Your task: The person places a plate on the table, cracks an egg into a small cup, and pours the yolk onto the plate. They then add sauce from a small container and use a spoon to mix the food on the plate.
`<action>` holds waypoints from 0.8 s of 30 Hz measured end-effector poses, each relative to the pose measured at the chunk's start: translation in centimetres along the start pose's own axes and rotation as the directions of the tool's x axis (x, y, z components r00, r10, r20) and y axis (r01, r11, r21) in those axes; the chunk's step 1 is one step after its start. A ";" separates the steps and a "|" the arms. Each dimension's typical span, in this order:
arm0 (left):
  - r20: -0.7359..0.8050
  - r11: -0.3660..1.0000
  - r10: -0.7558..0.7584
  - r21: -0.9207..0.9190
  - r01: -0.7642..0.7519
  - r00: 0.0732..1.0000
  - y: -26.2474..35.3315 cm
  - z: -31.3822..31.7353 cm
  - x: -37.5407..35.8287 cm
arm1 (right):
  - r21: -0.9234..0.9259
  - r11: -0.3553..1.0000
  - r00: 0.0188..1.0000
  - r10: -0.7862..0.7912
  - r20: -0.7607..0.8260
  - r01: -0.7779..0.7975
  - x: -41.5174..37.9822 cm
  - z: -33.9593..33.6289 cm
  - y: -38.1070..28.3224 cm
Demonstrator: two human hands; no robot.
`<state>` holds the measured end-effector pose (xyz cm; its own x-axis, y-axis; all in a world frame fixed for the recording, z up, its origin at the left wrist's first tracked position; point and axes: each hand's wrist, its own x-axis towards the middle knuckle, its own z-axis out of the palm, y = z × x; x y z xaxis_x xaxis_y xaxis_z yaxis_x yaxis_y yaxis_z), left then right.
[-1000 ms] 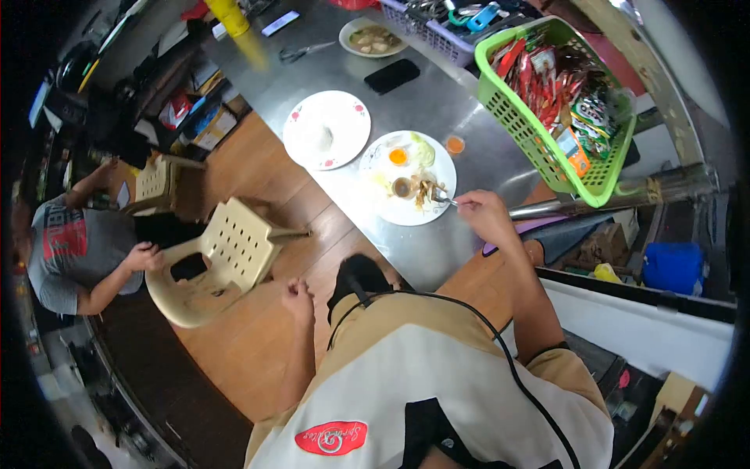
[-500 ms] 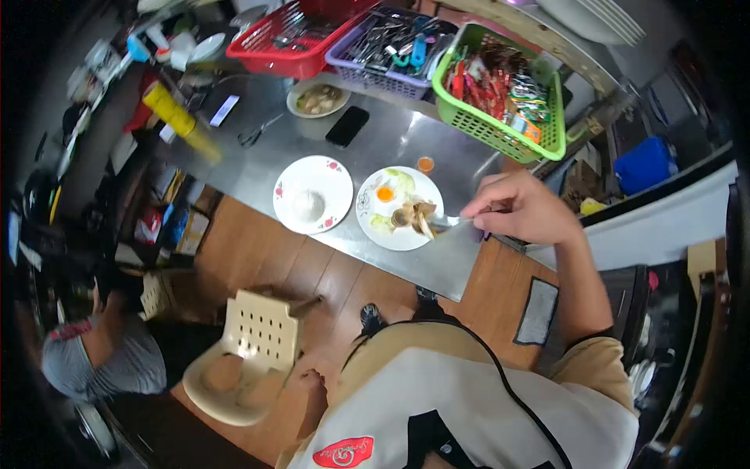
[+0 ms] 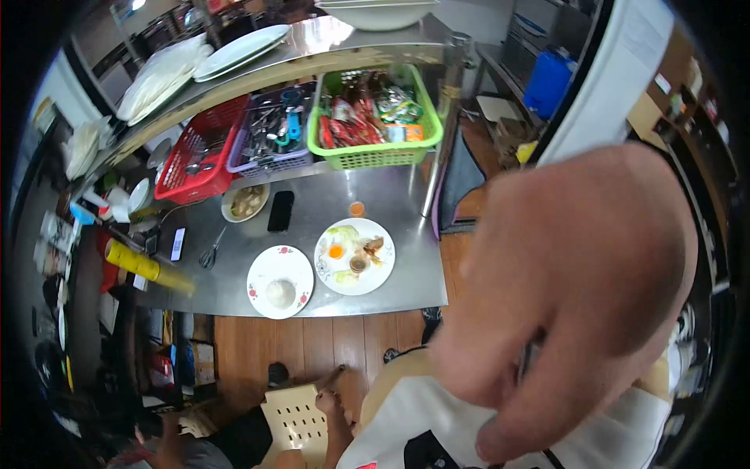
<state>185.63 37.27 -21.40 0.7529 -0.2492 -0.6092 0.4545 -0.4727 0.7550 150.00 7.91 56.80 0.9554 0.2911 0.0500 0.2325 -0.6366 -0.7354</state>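
Note:
My right hand (image 3: pixel 578 313) looms large and close to the camera, fingers closed. A sliver of metal shows between them, part of the spoon (image 3: pixel 531 356), whose rest is hidden. Low in the view, my left hand (image 3: pixel 331 403) is beside the backrest of a cream plastic chair (image 3: pixel 293 426); its fingers are too small to make out. On the steel table (image 3: pixel 391 305), a white plate (image 3: pixel 367 285) holds a fried egg (image 3: pixel 336 252), pale green vegetable slices and browned food pieces (image 3: pixel 373 248). To its left, a flower-rimmed plate (image 3: pixel 269 262) carries a mound of rice (image 3: pixel 281 294).
Behind the plates are a sauce cup (image 3: pixel 357 209), a black phone (image 3: pixel 281 211), a soup bowl (image 3: pixel 229 208) and a whisk (image 3: pixel 208 256). Red (image 3: pixel 195 184), purple (image 3: pixel 269 162) and green (image 3: pixel 375 159) baskets stand under a shelf (image 3: pixel 312 59). Another person (image 3: pixel 164 449) is at lower left.
My right hand has risen from the egg plate to close before the camera with the spoon. The view has tilted up and shifted right. Less browned food is on the plate.

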 end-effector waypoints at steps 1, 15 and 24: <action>0.077 1.000 -0.002 -0.005 0.002 0.997 -1.8 0.4 1.8 | 0.009 1.000 0.999 -0.008 -0.036 0.008 -0.6 0.6 0.0; 0.467 0.703 -0.468 -0.318 0.636 0.750 7.8 15.5 3.4 | 0.203 0.979 0.877 0.120 -0.465 -0.026 -7.8 3.4 6.2; 0.424 0.046 -0.301 0.901 -0.431 0.854 20.8 27.2 -4.8 | 0.388 0.715 0.524 0.694 -0.494 -0.581 -12.3 16.5 25.2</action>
<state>178.53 5.69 -9.37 0.3049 -0.4288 -0.8504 -0.7322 -0.6765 0.0786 141.10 0.02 26.50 0.7518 -0.6420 -0.1507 -0.4600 -0.3469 -0.8174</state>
